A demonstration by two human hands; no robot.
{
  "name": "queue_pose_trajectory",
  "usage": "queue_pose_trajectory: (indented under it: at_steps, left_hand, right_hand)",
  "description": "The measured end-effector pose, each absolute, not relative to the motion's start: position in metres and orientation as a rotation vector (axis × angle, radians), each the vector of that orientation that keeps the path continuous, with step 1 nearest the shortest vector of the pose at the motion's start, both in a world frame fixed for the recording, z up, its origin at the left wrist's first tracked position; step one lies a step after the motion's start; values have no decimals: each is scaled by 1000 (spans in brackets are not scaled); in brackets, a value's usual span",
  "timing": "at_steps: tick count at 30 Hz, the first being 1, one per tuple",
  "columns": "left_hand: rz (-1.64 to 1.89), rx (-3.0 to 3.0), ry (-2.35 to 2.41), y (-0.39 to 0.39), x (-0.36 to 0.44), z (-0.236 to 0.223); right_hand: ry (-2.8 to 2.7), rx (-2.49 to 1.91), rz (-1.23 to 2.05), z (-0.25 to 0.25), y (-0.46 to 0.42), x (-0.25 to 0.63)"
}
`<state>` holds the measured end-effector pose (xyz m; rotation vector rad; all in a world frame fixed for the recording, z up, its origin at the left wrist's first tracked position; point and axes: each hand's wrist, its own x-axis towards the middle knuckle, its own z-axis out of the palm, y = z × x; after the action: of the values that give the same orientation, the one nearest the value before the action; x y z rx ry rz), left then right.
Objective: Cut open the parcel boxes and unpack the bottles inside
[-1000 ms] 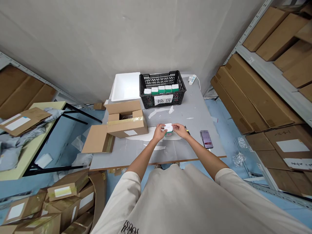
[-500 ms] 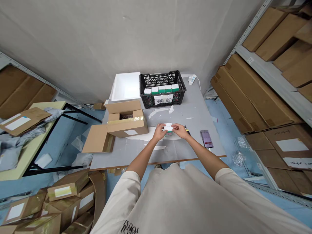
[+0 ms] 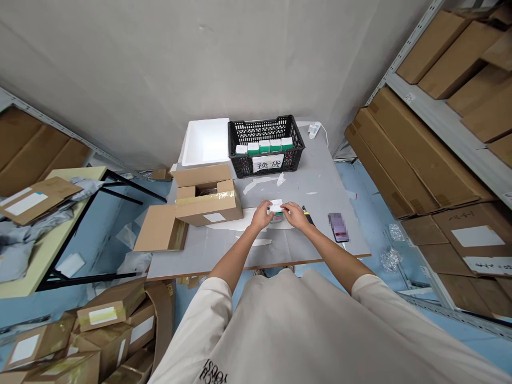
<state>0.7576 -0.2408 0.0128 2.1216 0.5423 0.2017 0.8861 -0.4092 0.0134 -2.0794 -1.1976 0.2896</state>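
Both my hands meet over a small white-and-green carton point(image 3: 276, 215) near the middle of the grey table point(image 3: 320, 186). A white paper label or slip point(image 3: 276, 206) lies across its top. My left hand point(image 3: 261, 216) grips the carton's left side, and my right hand point(image 3: 295, 215) holds its right side. My fingers hide much of it. A yellow-and-black utility knife point(image 3: 307, 217) lies just beyond my right hand.
An open cardboard box point(image 3: 208, 204) with loose flaps stands left on the table. Behind it are a white foam box point(image 3: 206, 141) and a black plastic crate point(image 3: 264, 121) holding several green-and-white cartons. A blurred phone point(image 3: 338, 228) lies right. Shelves of cartons flank the table.
My hands have shifted only slightly around the small carton, and the carton stays between them.
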Motion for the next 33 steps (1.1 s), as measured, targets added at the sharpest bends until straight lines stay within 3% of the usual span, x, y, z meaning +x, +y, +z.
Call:
queue_pose_trajectory:
  at_steps: [20, 33]
  left_hand:
    - [209, 2161, 506, -243, 752, 9]
    - [160, 2285, 474, -247, 748, 9]
  right_hand:
    - [-1484, -2281, 140, 9, -422, 878]
    - [-1646, -2261, 315, 21, -400, 894]
